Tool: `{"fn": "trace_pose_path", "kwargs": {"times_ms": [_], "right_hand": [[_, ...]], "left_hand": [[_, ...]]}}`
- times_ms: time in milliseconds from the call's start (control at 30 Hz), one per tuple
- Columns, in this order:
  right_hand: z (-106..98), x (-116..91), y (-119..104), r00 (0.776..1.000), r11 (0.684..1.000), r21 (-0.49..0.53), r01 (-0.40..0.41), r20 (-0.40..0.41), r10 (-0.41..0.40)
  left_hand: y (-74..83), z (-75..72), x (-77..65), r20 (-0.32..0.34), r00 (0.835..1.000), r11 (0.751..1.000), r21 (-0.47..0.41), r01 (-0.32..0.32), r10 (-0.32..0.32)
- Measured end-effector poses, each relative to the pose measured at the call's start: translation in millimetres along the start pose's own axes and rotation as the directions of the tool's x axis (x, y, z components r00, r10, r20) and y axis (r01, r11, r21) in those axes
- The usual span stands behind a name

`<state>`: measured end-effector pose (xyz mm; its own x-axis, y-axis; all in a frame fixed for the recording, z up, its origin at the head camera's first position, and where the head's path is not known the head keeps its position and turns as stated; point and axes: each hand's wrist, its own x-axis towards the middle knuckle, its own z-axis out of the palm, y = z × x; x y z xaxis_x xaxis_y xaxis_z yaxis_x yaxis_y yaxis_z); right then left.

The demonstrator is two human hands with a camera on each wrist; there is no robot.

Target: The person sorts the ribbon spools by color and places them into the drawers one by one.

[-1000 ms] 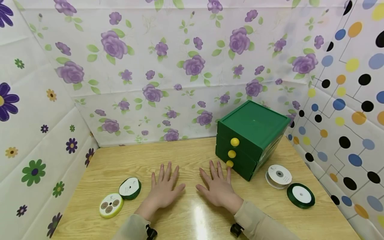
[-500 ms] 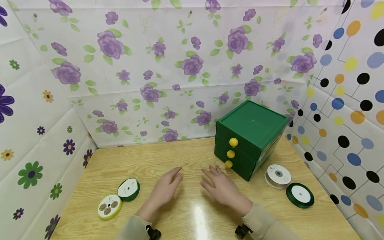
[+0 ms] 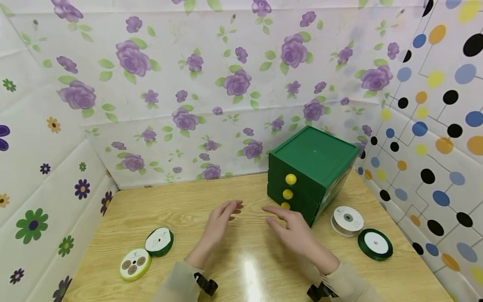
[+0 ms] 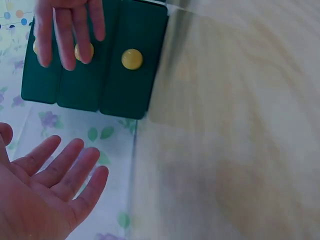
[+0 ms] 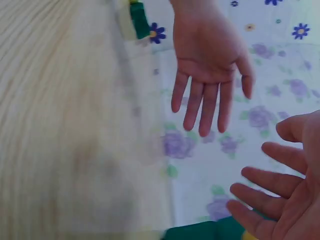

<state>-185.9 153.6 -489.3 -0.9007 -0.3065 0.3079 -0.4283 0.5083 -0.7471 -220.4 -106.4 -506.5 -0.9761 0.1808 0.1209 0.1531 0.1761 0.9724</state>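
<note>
My left hand (image 3: pixel 218 226) is raised over the middle of the table, fingers extended and holding nothing. Facing it, my right hand (image 3: pixel 296 235) also hovers with loosely straight fingers and nothing in them. A green drawer box (image 3: pixel 315 157) with three yellow knobs stands just beyond the right hand, which overlaps its lower front in the head view. The lowest knob (image 3: pixel 285 206) is partly covered by that hand. Seen from the left wrist, the right hand's fingers (image 4: pixel 64 35) pass in front of the drawer fronts (image 4: pixel 127 90). Both palms show in the right wrist view.
Left on the wooden table (image 3: pixel 181 201) lie a green ribbon spool (image 3: pixel 159 241) and a yellow-edged spool (image 3: pixel 134 265), side by side. At right, a white spool (image 3: pixel 348 219) sits beside another green ribbon spool (image 3: pixel 375 244). Patterned cloth walls (image 3: pixel 211 96) enclose the back and sides.
Both hands have lifted from lying flat, palms down, on the table and turned so the palms face each other. The head view has shifted slightly; box and spools stay put.
</note>
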Motion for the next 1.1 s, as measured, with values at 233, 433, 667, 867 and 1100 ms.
{"fn": "trace_pose_path", "kwargs": {"times_ms": [233,433,667,867,1100], "right_hand": [[-26.8,-5.6,-15.3,0.967,0.978,0.055,0.200,-0.172,-0.188],[-50.0,-11.5,-24.3,0.917,0.962,0.026,0.273,-0.309,-0.252],[-76.2,-13.7,-21.4,0.810,0.945,0.007,0.328,-0.517,-0.277],[-93.4,-13.1,-19.3,0.729,0.969,0.068,0.236,-0.672,-0.130],[-105.5,-9.3,-1.7,0.789,0.991,0.123,-0.057,-0.602,0.121]], "left_hand": [[27.2,14.4,23.6,0.035,0.999,0.996,-0.084,0.005,-0.002],[46.6,29.4,42.2,0.006,1.000,0.996,-0.089,-0.022,0.023],[58.6,44.5,67.4,-0.064,0.997,0.992,-0.115,-0.042,0.035],[69.0,51.9,90.0,-0.068,0.997,0.992,-0.113,-0.046,0.039],[86.2,62.2,109.2,-0.020,0.999,0.997,-0.065,-0.038,0.037]]}}
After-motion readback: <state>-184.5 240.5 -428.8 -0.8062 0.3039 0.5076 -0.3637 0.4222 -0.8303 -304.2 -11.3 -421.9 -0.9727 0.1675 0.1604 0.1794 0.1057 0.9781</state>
